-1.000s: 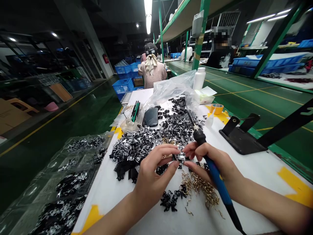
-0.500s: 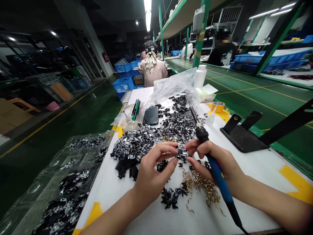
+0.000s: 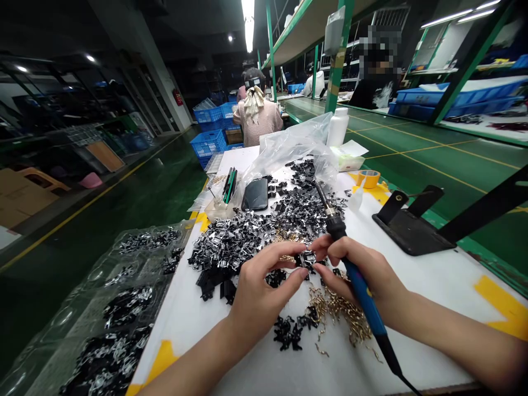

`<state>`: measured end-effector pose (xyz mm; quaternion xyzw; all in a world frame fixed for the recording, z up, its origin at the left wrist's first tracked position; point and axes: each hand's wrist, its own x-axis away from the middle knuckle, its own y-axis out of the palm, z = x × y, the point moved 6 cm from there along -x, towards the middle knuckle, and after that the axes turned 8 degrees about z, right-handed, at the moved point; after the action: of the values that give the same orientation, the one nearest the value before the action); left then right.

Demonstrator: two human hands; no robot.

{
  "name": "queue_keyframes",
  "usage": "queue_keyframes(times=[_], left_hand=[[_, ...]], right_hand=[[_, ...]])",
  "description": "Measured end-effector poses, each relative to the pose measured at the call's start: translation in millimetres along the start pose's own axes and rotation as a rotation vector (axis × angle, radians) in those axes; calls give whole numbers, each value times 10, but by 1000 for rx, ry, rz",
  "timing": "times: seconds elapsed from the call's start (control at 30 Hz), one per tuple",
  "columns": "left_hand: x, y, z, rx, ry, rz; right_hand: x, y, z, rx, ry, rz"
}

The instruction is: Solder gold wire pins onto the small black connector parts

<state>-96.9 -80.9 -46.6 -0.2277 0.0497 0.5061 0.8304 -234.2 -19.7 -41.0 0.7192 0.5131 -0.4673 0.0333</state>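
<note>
Step in hand, by my reading: positioning one small part [image 3: 306, 258], held above the bench's [image 3: 268, 368] middle. Left hand [image 3: 258, 283] pinched it; right hand [image 3: 377, 275] gripped the iron [image 3: 365, 300], fingertips at the part's other side. Next move seemingly called for steady fingers, iron tip clear. Tray [image 3: 64, 316] outside bench's left edge held black-and-silver pieces [image 3: 127, 305].

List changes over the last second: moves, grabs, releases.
The small metal part, held between the left hand and right hand, appears slightly turned, showing less bright silver. The blue soldering iron swung slightly right, then back left. Nothing visibly taken or released. Phone and black stand stayed put.
</note>
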Motion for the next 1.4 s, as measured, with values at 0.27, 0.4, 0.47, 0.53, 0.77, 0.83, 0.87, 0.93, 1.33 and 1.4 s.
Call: queue_keyframes(times=[0.27,0.4,0.47,0.53,0.77,0.83,0.87,0.93,1.33,1.4], left_hand=[[-22,-3,36,-115,28,10],[-28,-4,26,-140,-8,-1],[-28,-8,8,-126,-32,-2],[-30,-16,-11,-118,-46,0],[-50,-21,-73,-149,-64,-41],[-51,-5,-88,-119,-82,-60],[-49,4,-96,-94,-97,-67],[-44,22,-116,-30,-143,-73],[-15,35,-102,140,-244,-65],[-11,38,-91,123,-212,-62]], right_hand=[[4,29,-21,28,-68,-4],[3,56,1,43,-72,-20],[2,64,16,31,-68,-25],[3,67,26,22,-71,-23],[2,56,30,52,-89,-2],[4,53,27,49,-97,-5],[6,54,28,46,-99,-8],[12,58,34,41,-96,-16],[9,39,8,54,-123,-12],[11,40,14,53,-104,-17]])
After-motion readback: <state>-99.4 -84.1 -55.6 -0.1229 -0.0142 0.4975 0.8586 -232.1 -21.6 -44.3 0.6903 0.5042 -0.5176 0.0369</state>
